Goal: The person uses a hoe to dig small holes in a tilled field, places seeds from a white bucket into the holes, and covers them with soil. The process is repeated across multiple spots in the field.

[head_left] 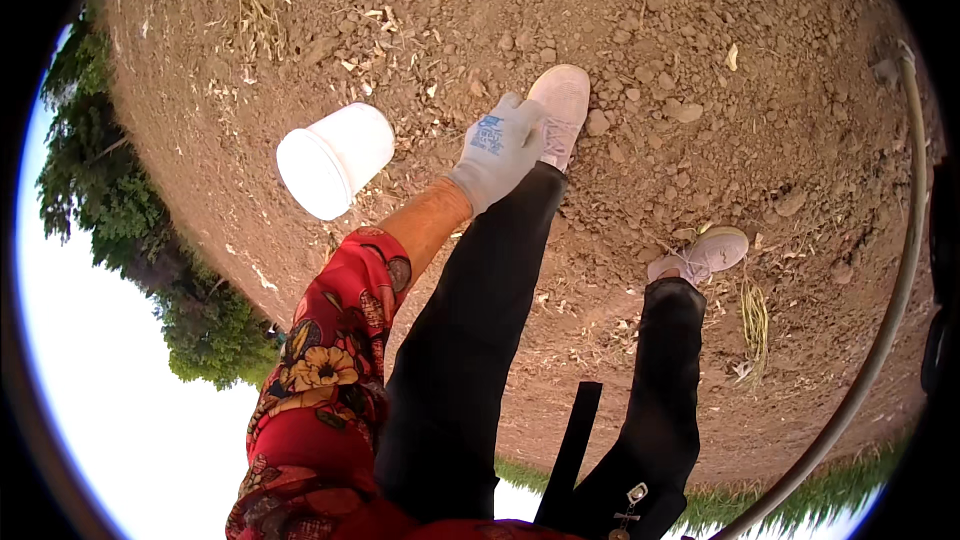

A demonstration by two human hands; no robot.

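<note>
My left hand point(504, 142), in a pale work glove with a blue print on its back, hangs in front of my left shoe point(561, 109). Its fingers curl away from the camera, so I cannot tell whether they hold anything. Left of the hand, a white plastic bucket point(337, 157) rests on the soil, apart from it. The bucket's wide end is too bright to show whether it is lidded. My right hand is out of view. Along the right side runs a long pole-like handle point(904, 240), bent by the lens, with a greyish piece point(885, 73) near its far end.
Dry brown soil point(675, 52) with clods and pale plant scraps surrounds my feet. Dry stalks lie at the upper left point(255, 0) and near my right shoe point(712, 251). Trees point(187, 300) line the left rim, and green grass point(810, 487) borders the bottom. A black strap point(574, 442) dangles between my legs.
</note>
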